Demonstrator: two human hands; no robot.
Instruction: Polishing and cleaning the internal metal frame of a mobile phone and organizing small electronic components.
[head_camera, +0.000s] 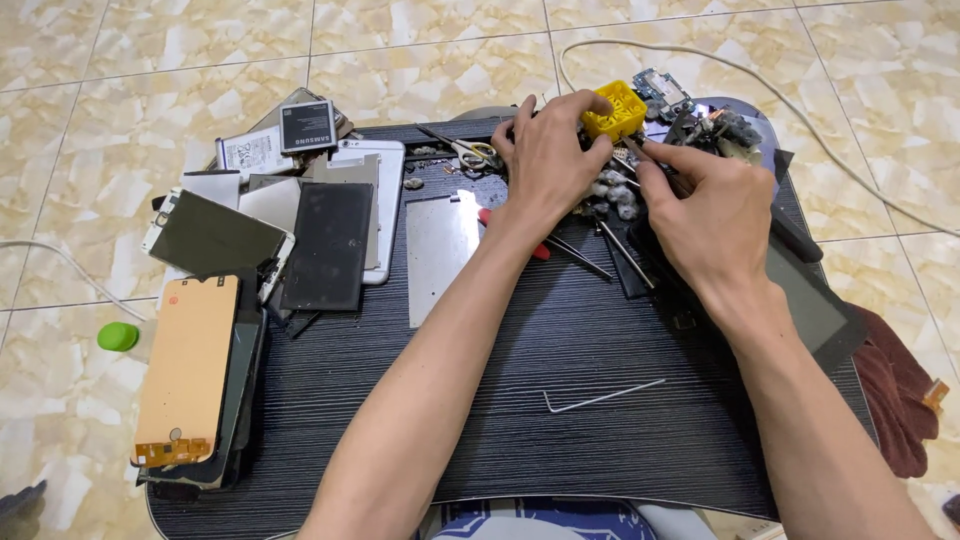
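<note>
- Reaching to the far edge of the dark bench (600, 400), the left hand (548, 165) curls its fingers around a small yellow tray (615, 112).
- The right hand (712, 215) pinches a thin dark tool (640, 152), tip just beside the tray, over a pile of small loose parts (612, 192).
- Judging by the layout, stripping is well along: screens and back panels (270, 235) lie stacked at left, a battery (308, 125) apart.
- Sorting the small parts looks unfinished; a bent wire (600, 398) lies unused nearer the person.

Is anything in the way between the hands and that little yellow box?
Nothing visible. The left hand already has its fingertips on the yellow box. The right hand is just beside it, over the pile of small parts, pinching something thin I cannot make out.
</note>
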